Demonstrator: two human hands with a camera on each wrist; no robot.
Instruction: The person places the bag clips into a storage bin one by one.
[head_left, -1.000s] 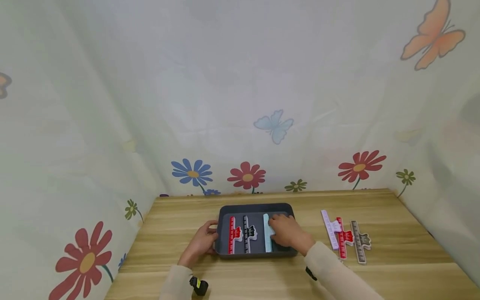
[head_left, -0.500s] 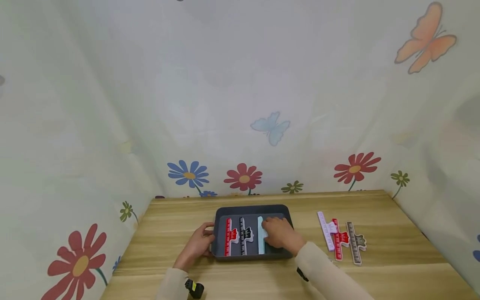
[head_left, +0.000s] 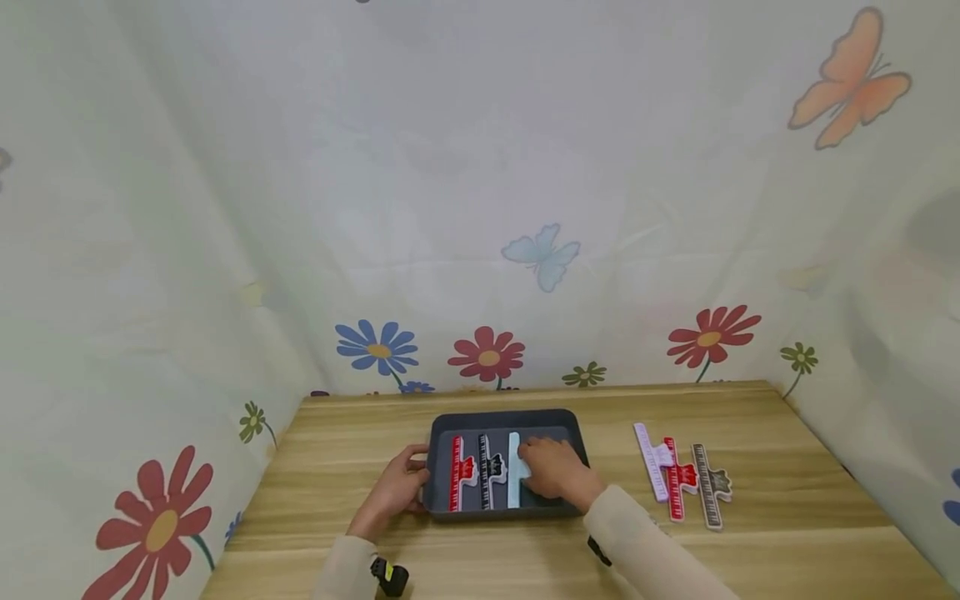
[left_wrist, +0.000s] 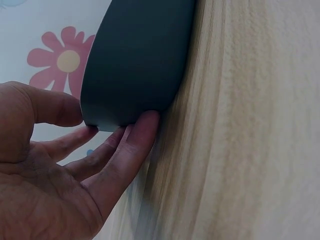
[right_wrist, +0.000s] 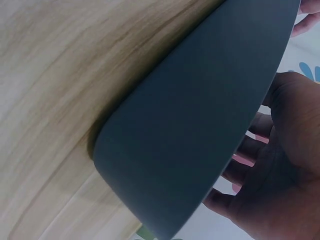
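Observation:
A dark grey tray (head_left: 510,515) lies on the wooden table. My left hand (head_left: 393,492) is at its left side, and in the left wrist view its nearly straight fingers (left_wrist: 142,132) touch the outer wall, thumb at the rim. Inside the tray are a red ruler clip (head_left: 456,475), a black ruler clip (head_left: 486,475) and a light blue ruler clip (head_left: 513,471), side by side. My right hand (head_left: 557,468) reaches over the tray and grips the light blue clip by its right side, hiding its handle. In the right wrist view the tray wall (right_wrist: 175,135) hides the fingertips.
Right of the tray on the table lie a lilac ruler clip (head_left: 649,462), another red ruler clip (head_left: 675,483) and a grey ruler clip (head_left: 707,487). The lilac clip's handle touches or overlaps the red one. A flower-printed curtain (head_left: 600,275) stands behind the table.
My right hand has slid the light blue clip leftward in the tray, closer to the black clip. My left hand stays at the tray's side. The head view has shifted slightly.

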